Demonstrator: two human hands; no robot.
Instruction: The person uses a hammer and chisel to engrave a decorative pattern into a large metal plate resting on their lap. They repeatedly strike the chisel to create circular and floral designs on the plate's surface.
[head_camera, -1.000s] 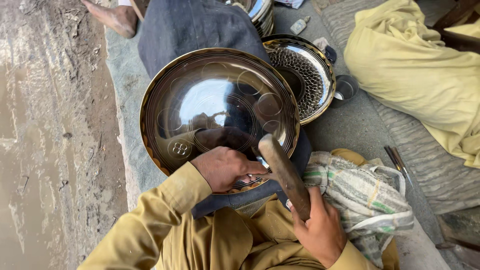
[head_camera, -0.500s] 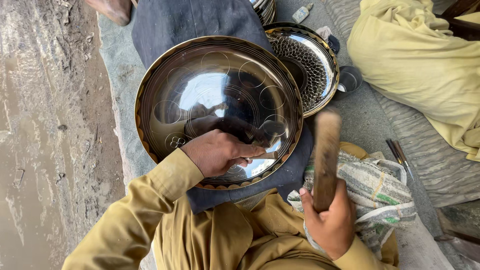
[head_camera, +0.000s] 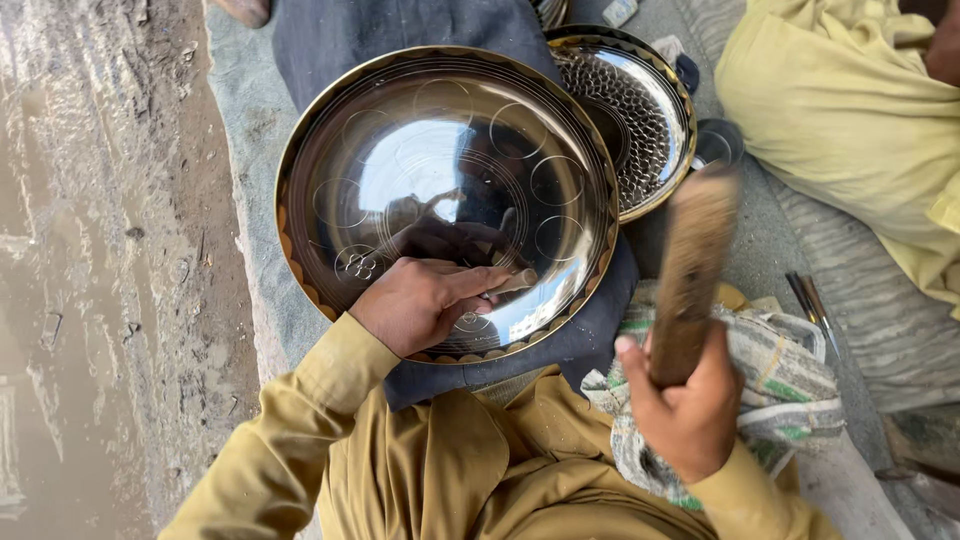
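Nearest the camera, the right hand (head_camera: 685, 410) grips a wooden mallet (head_camera: 692, 275) raised upright (blurred in the picture) above a bundle of folded newspaper (head_camera: 785, 385), while the left hand (head_camera: 425, 300) pinches a small punch (head_camera: 512, 282) against the inside of the large polished metal dish (head_camera: 440, 150), which rests on a dark cloth (head_camera: 590, 335) on the lap. Faint scribed circles ring the dish and only one small flower (head_camera: 358, 264) looks finished, so most of the decoration seems still to do. Beyond sits a second dish (head_camera: 630, 110), already densely dimpled.
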